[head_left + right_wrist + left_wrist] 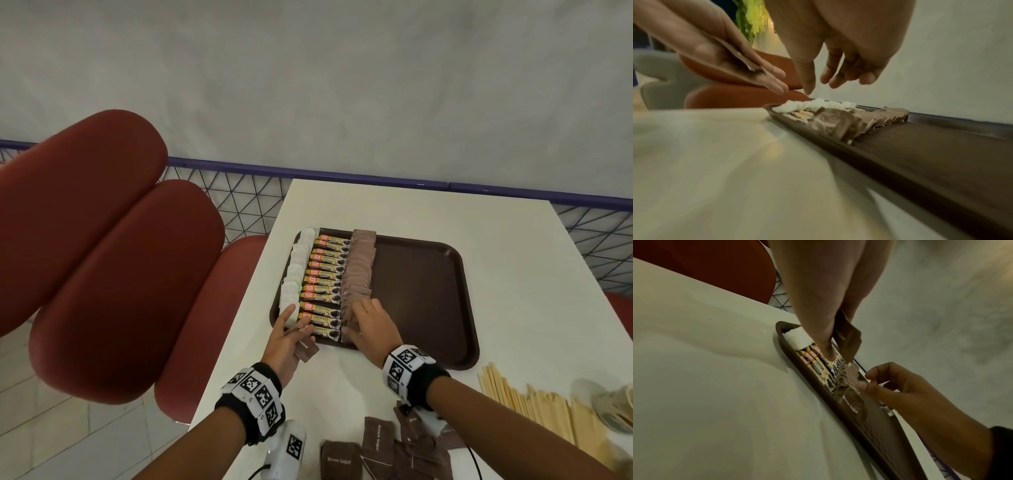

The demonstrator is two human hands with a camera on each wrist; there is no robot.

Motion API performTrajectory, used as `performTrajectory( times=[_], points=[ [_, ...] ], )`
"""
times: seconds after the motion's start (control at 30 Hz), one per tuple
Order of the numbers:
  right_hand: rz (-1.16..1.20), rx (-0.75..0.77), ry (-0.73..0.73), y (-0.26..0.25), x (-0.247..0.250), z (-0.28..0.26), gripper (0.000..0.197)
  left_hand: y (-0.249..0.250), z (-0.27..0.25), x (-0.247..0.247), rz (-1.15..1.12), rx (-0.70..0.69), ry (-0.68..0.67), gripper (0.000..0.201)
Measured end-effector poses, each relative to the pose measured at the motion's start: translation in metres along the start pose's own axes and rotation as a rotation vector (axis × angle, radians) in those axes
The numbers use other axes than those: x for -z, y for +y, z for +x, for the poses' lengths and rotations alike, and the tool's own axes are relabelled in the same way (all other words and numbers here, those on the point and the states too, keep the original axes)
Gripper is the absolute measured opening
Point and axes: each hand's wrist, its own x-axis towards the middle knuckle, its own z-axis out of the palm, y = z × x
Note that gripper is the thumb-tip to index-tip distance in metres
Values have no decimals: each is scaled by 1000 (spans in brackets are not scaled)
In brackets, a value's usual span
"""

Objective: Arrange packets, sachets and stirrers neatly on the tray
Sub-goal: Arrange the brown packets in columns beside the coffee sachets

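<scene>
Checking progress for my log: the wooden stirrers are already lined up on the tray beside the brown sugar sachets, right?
Not quite. The head view shows the wooden stirrers lying on the table, off the tray. The space beside the brown sugar sachets is bare.

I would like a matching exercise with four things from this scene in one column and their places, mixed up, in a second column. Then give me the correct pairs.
Things:
1. white sachets
2. coffee granule sticks
3. wooden stirrers
4. loose brown sugar packets

Places:
A. on the table, right of the tray's near corner
B. middle row on the tray
C. on the table near the person, between the forearms
D. row along the tray's left edge

Pairs: 1-D, 2-B, 3-A, 4-C
</scene>
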Motion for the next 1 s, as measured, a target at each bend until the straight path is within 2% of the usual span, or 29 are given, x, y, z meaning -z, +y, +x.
performTrajectory(
  times=[0.07,0.17,0.23,0.37,0.57,0.67,0.77,0.9,1.0],
  points=[
    [244,-46,-28,-10,1,-6,17,2,0,-4,-21,4,-38,54],
    [674,-153,-242,-28,-3,-10,10,5,1,-7,-3,-1,-104,51],
    [815,-213,-273,-37,-4,-10,10,8,-1,-7,15,7,-131,48],
    [885,-252,-234,-48,1,-6,24,10,-5,-3,126,-9,-158,41],
    [856,-240,-118,-48,13,2,20,16,-11,14,470,-62,-148,18],
    [865,-225,-72,-49,16,5,23,18,-11,11,601,-73,-182,16],
    [895,-217,-16,-48,20,7,27,18,-10,-2,577,-67,-200,14],
    [958,-308,131,-29,30,4,30,19,-3,-26,514,-56,-191,11],
    [1001,-407,43,-9,36,1,32,17,9,-48,415,-46,-98,13]
  ],
)
